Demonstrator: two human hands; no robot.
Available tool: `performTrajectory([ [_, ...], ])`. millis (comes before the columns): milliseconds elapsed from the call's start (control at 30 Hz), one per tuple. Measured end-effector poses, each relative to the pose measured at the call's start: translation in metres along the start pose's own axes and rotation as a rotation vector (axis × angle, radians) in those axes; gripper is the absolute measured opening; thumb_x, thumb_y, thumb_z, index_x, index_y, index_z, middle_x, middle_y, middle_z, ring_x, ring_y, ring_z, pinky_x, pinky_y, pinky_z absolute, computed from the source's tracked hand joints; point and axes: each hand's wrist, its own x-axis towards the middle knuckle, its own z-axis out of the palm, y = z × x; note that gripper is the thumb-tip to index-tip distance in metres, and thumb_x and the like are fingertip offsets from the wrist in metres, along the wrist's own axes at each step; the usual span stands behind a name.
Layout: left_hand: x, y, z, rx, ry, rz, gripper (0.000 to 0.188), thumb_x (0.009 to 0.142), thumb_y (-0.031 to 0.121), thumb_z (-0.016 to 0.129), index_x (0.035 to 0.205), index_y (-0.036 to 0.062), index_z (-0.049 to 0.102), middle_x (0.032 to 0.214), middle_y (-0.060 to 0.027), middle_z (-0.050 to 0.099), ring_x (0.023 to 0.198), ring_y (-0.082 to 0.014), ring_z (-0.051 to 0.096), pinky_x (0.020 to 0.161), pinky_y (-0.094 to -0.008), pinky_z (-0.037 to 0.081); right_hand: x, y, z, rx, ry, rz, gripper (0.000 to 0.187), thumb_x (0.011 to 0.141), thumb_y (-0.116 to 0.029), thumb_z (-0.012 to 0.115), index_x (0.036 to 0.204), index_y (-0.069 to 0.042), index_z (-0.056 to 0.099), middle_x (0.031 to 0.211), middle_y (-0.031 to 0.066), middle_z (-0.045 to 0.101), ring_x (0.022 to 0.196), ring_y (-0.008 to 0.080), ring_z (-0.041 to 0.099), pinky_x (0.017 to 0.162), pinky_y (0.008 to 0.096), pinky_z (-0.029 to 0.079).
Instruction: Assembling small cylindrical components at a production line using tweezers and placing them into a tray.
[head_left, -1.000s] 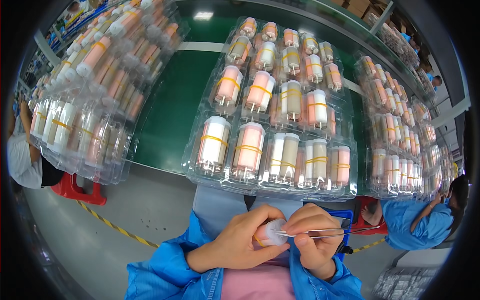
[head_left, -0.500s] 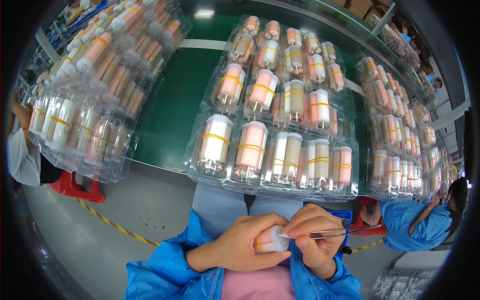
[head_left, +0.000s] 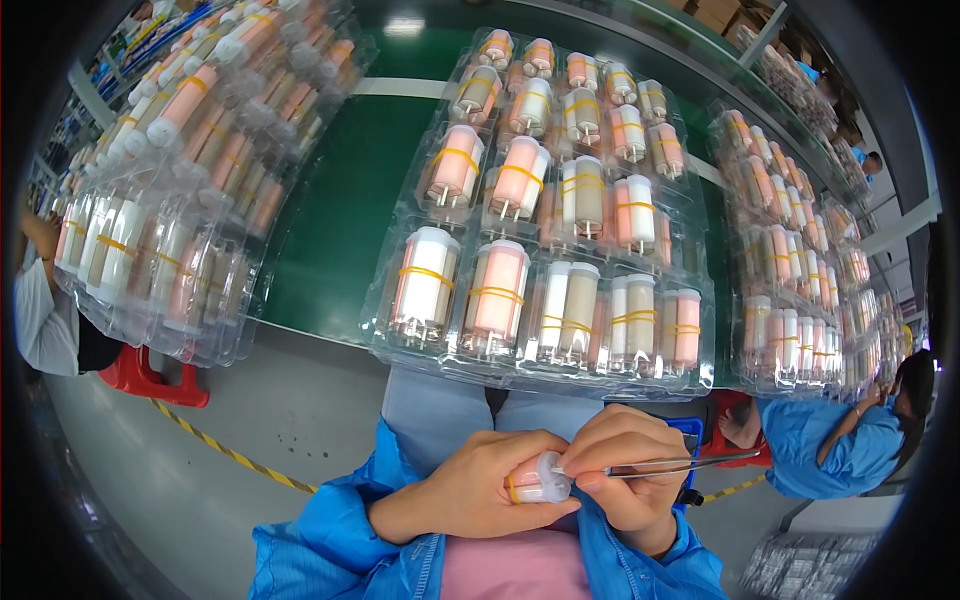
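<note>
My left hand (head_left: pixel 478 487) is wrapped round a small bundle of pink and white cylinders (head_left: pixel 530 482) tied with a yellow rubber band. A whitish translucent cap (head_left: pixel 553 476) covers the bundle's end that faces right. Metal tweezers (head_left: pixel 665 465) lie across my right hand (head_left: pixel 628 470), their far part sticking out to the right. My right thumb and fingers pinch close against the capped end, at a small pale stem. Whether the fingers grip that stem itself is hidden. Both hands are over my lap, just below the table's front edge.
Clear plastic trays (head_left: pixel 480 362) of similar banded bundles stand before me on the green table (head_left: pixel 325 215). More trays are stacked at the left (head_left: pixel 150 320) and right (head_left: pixel 790 375). A person in blue (head_left: pixel 840 445) sits at the right; another person's arm shows far left. Red stools (head_left: pixel 160 378) stand on the floor.
The capped bundle and my right fingers have shifted slightly left. The tweezers have turned a little in my right hand. My left hand keeps its hold.
</note>
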Motion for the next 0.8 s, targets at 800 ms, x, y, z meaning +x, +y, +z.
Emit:
performTrajectory([
  [800,0.001,0.004,0.002,0.211,0.064,0.033,0.036,0.073,0.021,0.078,0.098,0.0028,0.059,0.087,-0.0115,0.066,0.075,-0.0288,0.066,0.063,-0.0351,0.053,-0.012,0.000,-0.002,0.038,0.218,-0.015,0.011,0.075,-0.008,0.070,0.080,0.002,0.066,0.075,0.0130,0.065,0.064,0.0207,0.060,0.056,0.0290,0.046],
])
